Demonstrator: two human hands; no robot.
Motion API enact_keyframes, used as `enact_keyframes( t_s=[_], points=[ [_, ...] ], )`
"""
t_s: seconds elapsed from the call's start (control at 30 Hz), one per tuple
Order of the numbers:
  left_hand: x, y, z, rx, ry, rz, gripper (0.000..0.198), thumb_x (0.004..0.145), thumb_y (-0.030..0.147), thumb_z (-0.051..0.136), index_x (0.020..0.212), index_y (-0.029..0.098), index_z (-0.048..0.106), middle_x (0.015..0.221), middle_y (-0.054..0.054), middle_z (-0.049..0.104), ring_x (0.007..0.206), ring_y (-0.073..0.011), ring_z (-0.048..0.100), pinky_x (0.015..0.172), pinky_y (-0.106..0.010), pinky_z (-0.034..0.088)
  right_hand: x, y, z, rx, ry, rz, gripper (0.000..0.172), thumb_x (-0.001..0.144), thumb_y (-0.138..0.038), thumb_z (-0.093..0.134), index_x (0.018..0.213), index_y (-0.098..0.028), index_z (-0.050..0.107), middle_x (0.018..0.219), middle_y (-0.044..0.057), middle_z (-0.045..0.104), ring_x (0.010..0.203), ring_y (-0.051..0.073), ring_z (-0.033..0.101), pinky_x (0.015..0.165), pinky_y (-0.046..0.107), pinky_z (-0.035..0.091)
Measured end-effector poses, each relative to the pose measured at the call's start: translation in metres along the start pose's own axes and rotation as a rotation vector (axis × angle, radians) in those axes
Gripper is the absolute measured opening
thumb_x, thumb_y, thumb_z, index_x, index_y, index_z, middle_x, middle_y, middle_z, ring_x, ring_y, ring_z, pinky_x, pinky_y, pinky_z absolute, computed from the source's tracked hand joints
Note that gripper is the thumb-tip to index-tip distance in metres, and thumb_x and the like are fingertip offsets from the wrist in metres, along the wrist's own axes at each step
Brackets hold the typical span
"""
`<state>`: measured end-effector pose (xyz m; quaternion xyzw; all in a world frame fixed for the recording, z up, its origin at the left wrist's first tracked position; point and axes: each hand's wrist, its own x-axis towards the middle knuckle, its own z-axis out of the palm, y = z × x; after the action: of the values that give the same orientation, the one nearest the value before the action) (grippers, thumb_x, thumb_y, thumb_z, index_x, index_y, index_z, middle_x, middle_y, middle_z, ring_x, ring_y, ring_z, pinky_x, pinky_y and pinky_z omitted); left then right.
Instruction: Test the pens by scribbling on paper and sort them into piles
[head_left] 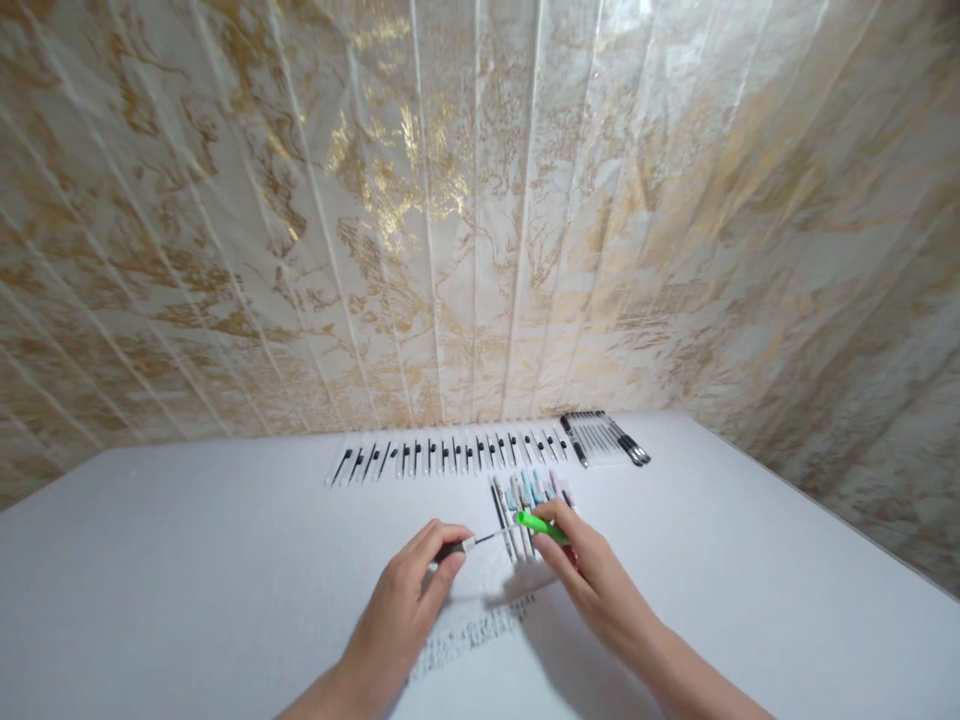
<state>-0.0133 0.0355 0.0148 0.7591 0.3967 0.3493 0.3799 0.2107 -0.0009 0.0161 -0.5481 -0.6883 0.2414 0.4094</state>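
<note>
A smooth white tabletop [187, 570] meets a white-and-gold patterned backdrop [450, 300] at its far edge. Low between the two hands, the left hand [405, 595] pinches a slender dark-and-white pen piece [451, 551], its thin tip toward the bright green plastic tube [544, 527] gripped in the right hand's [592, 565] curled fingers. White surface spreads widely either side, its right edge well apart from the forearm.

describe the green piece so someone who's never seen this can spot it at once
Find the white table below the gold-patterned backdrop. Over it, the right hand holds the green piece, with the left hand alongside. It is the only bright green thing here, unlike the pale blue and pink pens just beyond it.
</note>
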Motion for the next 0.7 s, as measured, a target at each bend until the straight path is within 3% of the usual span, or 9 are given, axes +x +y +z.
enact_keyframes(
  t_s=[0.27, 0.57, 0.7],
  points=[
    [-0.001, -0.005, 0.0, 0.064, 0.03, 0.011, 0.018, 0.097, 0.031, 0.044, 0.102, 0.026, 0.061, 0.098, -0.001, 0.064, 0.096, -0.0207, 0.061, 0.086, -0.029, 0.045, 0.009, 0.001, -0.016, -0.205, -0.008, -0.156, 0.018, 0.094, -0.021, 0.048, 0.103, -0.024, 0.063, 0.091, 0.006, 0.06, 0.083, 0.021, 0.058, 0.067, 0.028, 0.044],
    [0.0, -0.006, -0.001, 0.101, 0.022, 0.015, 0.021, 0.096, 0.032, 0.044, 0.103, 0.025, 0.062, 0.098, -0.003, 0.065, 0.096, -0.0223, 0.06, 0.085, -0.032, 0.046, 0.009, -0.005, -0.014, -0.19, -0.086, -0.191, 0.021, 0.092, -0.016, 0.05, 0.106, -0.024, 0.063, 0.094, 0.006, 0.063, 0.084, 0.02, 0.06, 0.069, 0.029, 0.046],
    [-0.001, -0.004, 0.003, 0.117, -0.005, 0.051, 0.021, 0.093, 0.031, 0.049, 0.099, 0.026, 0.068, 0.096, -0.004, 0.068, 0.095, -0.0243, 0.06, 0.087, -0.035, 0.046, 0.003, -0.004, -0.003, -0.169, -0.049, -0.185, 0.016, 0.086, -0.01, 0.056, 0.094, -0.024, 0.057, 0.087, 0.002, 0.063, 0.077, 0.018, 0.058, 0.066, 0.027, 0.045]
  ],
)
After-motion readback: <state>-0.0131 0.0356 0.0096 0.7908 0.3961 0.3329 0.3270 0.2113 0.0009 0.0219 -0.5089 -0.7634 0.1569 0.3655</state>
